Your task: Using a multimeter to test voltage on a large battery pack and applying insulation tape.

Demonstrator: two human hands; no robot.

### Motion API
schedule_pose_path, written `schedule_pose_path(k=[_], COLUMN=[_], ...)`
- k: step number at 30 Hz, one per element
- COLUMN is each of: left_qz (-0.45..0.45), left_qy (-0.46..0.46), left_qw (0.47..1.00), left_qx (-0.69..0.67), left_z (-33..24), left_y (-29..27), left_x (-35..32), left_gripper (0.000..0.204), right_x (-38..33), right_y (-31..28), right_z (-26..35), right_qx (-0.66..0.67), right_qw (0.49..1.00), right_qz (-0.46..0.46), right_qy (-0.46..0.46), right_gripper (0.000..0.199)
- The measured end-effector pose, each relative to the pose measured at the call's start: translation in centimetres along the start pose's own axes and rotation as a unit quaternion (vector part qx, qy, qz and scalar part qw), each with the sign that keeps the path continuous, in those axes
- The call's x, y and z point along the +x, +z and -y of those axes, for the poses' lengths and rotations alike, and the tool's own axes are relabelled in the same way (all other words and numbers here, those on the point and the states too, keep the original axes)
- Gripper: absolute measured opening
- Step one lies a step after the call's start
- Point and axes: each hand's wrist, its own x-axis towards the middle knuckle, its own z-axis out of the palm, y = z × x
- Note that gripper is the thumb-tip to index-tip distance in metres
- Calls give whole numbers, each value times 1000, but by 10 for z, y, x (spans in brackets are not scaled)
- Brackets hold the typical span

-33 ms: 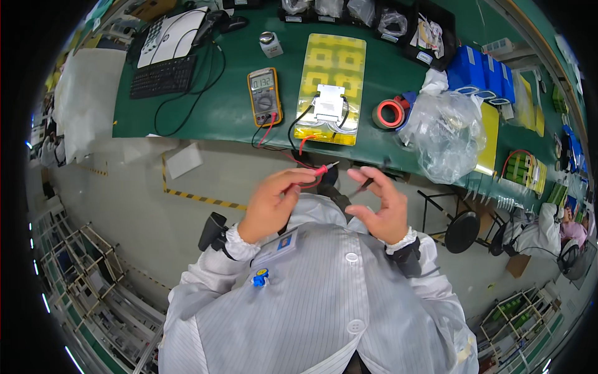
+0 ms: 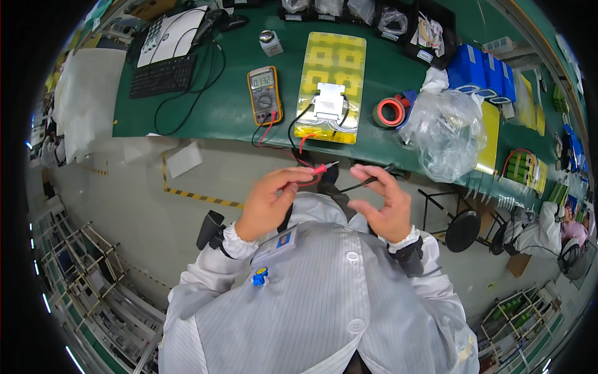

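My left hand (image 2: pixel 271 198) has its fingers closed on a red test probe (image 2: pixel 319 169), whose metal tip points right. The thumb and index finger of my right hand (image 2: pixel 387 202) are apart, while a black test probe (image 2: pixel 371 180) rests slantwise among its fingers. Both hands are in front of my body, short of the table's near edge, and do not touch each other. On the table, an orange-rimmed multimeter (image 2: pixel 265 96) has red and black leads plugged in. Right of it lies a yellow-wrapped battery pack (image 2: pixel 331 68) with a white circuit module (image 2: pixel 328 101) and red and black wires.
The green table (image 2: pixel 215 118) carries a keyboard (image 2: pixel 162 77), a small white bottle (image 2: pixel 270 43), rolls of tape (image 2: pixel 390 113), a clear plastic bag (image 2: pixel 445 140) and blue battery packs (image 2: pixel 476 73). Black bins (image 2: pixel 430 31) line the back. A round stool (image 2: pixel 462 231) stands below at right.
The black probe in my right hand has turned, and more of its length shows now. My left hand has barely moved with the red probe.
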Motion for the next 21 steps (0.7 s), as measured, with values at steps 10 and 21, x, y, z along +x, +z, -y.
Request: schedule_pose_path(k=[10, 21], left_qz=[-7, 6], left_qy=[-104, -22], left_qw=[969, 945], left_qx=[-224, -326], left_z=[2, -12], left_y=[-20, -2], left_x=[-10, -25], left_gripper=[27, 26], right_x=[4, -5], right_y=[-35, -8], right_z=[-6, -11], right_qx=[-170, 54], right_qw=[960, 996], right_qz=[-88, -39], right_qy=[-205, -56], right_gripper=[18, 35])
